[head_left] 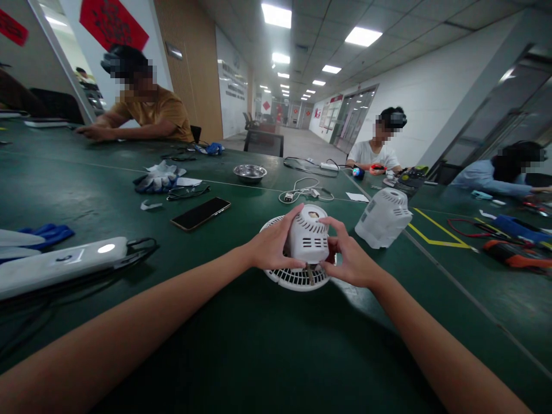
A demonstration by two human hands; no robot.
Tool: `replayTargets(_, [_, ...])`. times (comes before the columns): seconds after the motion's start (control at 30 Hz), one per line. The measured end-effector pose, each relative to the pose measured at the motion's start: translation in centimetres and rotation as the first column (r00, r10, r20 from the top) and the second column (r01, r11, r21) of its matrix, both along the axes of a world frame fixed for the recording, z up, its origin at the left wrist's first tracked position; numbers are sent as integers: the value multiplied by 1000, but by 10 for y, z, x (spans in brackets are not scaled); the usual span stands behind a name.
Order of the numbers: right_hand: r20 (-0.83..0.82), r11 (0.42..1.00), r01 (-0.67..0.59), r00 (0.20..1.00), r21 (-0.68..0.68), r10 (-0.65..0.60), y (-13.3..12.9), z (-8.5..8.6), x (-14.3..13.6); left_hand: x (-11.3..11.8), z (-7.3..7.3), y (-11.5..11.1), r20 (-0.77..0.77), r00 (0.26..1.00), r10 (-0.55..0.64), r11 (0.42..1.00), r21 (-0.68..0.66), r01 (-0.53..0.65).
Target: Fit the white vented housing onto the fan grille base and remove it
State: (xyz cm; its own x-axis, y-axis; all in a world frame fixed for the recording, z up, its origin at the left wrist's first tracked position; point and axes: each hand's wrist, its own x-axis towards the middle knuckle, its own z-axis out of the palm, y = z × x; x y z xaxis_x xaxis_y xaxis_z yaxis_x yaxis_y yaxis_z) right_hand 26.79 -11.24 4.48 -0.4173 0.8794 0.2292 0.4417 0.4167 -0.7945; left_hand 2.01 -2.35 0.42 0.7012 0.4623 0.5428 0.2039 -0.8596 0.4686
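Note:
A white vented fan motor housing (308, 244) stands over a round white fan grille (297, 280) that lies on the green table. My left hand (276, 244) curls round the housing's left side. On its right side, the fingers and thumb of my right hand (351, 259) close in, the index finger near the top rim. Something dark red shows between the right palm and the housing, mostly hidden. A narrow brownish piece hangs below the housing's front, over the grille. To the right, another white plastic housing (383, 218) stands apart from my hands.
On the table (241, 356) lie a phone (201, 214), a white power strip (81, 261), gloves (159, 175) and a coiled white cable (306, 191). A metal bowl (250, 173) stands farther back. An orange-black multimeter (515, 253) lies right. Several people sit around the table.

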Motion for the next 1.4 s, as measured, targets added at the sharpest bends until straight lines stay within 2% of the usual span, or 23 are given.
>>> replayTargets(0.07, [33, 998, 32, 999, 51, -34, 1, -3, -2, 1, -1, 0, -3, 1000, 14, 1000, 1, -14])
replayTargets(0.13, [88, 981, 131, 986, 141, -144, 2, -8, -5, 3, -2, -1, 10, 999, 33, 999, -5, -33])
replayTargets(0.23, [133, 910, 279, 934, 307, -332, 4, -13, -11, 6, -2, -1, 34, 998, 59, 998, -25, -59])
replayTargets(0.33, [138, 859, 306, 910, 410, -390, 7, -15, -13, 5, -1, -1, 29, 997, 69, 997, -41, -68])
replayTargets(0.43, [128, 843, 325, 902, 429, -413, 11, -15, -7, 1, -3, 3, -13, 997, 79, 996, -42, -80])
replayTargets(0.53, [100, 863, 348, 907, 365, -408, 17, -17, 2, -5, -10, 11, -51, 986, 159, 984, -69, -162])
replayTargets(0.6, [54, 868, 369, 911, 332, -408, 20, -20, 7, -9, -17, 19, -37, 959, 280, 948, -147, -282])
replayTargets(0.67, [11, 866, 389, 911, 314, -413, 22, -22, 9, -12, -24, 27, -37, 916, 400, 874, -284, -393])
replayTargets(0.7, [9, 865, 394, 909, 310, -417, 23, -23, 10, -13, -26, 30, -41, 899, 437, 834, -356, -422])
replayTargets(0.77, [42, 868, 396, 903, 299, -427, 24, -24, 10, -15, -29, 34, -59, 887, 458, 793, -425, -437])
replayTargets(0.87, [49, 871, 408, 898, 275, -436, 23, -26, 9, -17, -28, 34, -18, 894, 447, 789, -463, -404])
replayTargets(0.97, [-65, 873, 431, 901, 230, -428, 23, -27, 8, -19, -24, 30, 122, 883, 452, 780, -534, -326])
replayTargets(1.07, [-255, 880, 464, 868, 105, -427, 24, -27, 6, -20, -20, 28, 375, 809, 453, 811, -549, -200])
replayTargets(1.13, [-387, 881, 473, 809, -20, -443, 25, -27, 3, -19, -19, 29, 526, 737, 424, 847, -519, -116])
replayTargets(1.2, [-498, 879, 454, 734, -147, -463, 25, -27, -1, -18, -21, 31, 581, 698, 419, 858, -504, -96])
replayTargets(1.3, [-600, 891, 359, 659, -278, -453, 22, -30, -10, -15, -27, 35, 506, 745, 435, 816, -570, -90])
replayTargets(1.4, [-617, 911, 171, 687, -376, -384, 15, -37, -20, -11, -32, 38, 481, 808, 340, 709, -696, 116])
